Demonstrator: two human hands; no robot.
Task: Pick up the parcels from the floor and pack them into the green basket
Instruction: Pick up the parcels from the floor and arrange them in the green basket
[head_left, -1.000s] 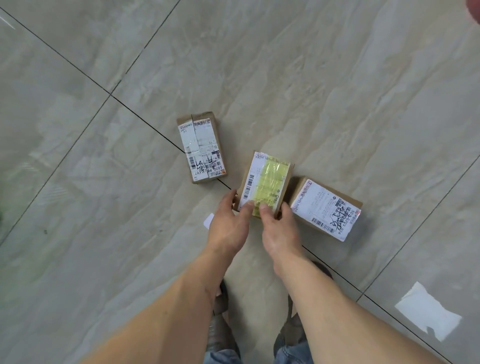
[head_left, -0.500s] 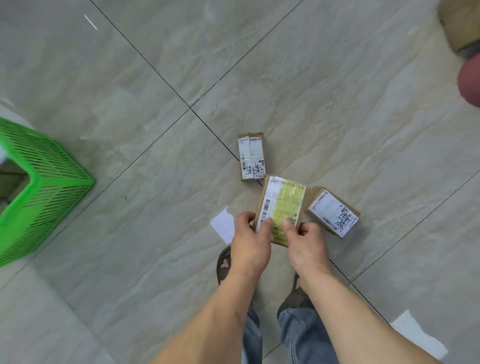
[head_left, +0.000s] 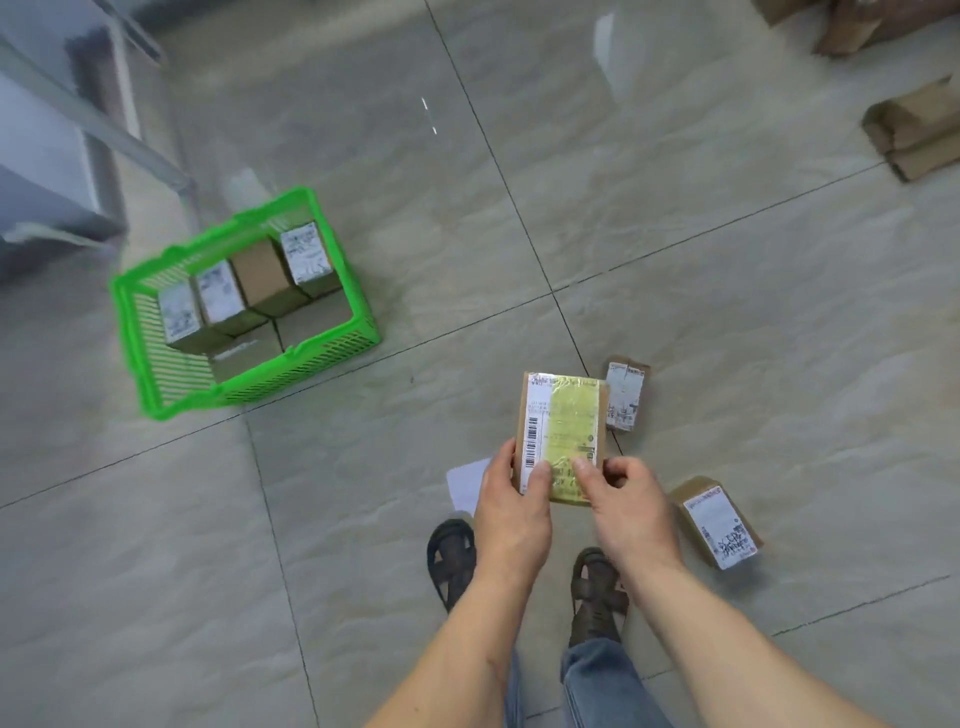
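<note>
A brown parcel with a yellow-green label (head_left: 563, 421) is lifted off the floor. My left hand (head_left: 511, 512) grips its lower left edge and my right hand (head_left: 626, 506) its lower right edge. Two more labelled parcels lie on the tiles: a small one (head_left: 626, 395) just right of the held parcel and another (head_left: 717, 519) right of my right hand. The green basket (head_left: 358, 312) stands to the left on the floor, with several brown parcels packed inside it.
My sandalled feet (head_left: 452, 561) stand below my hands, and a white paper scrap (head_left: 465, 480) lies by the left foot. Folded cardboard boxes (head_left: 914, 127) sit at the upper right. A grey metal frame (head_left: 93, 124) stands behind the basket.
Both hands have lifted the yellow-labelled parcel up from the floor as I straightened. The view has swung left, bringing the whole green basket into sight.
</note>
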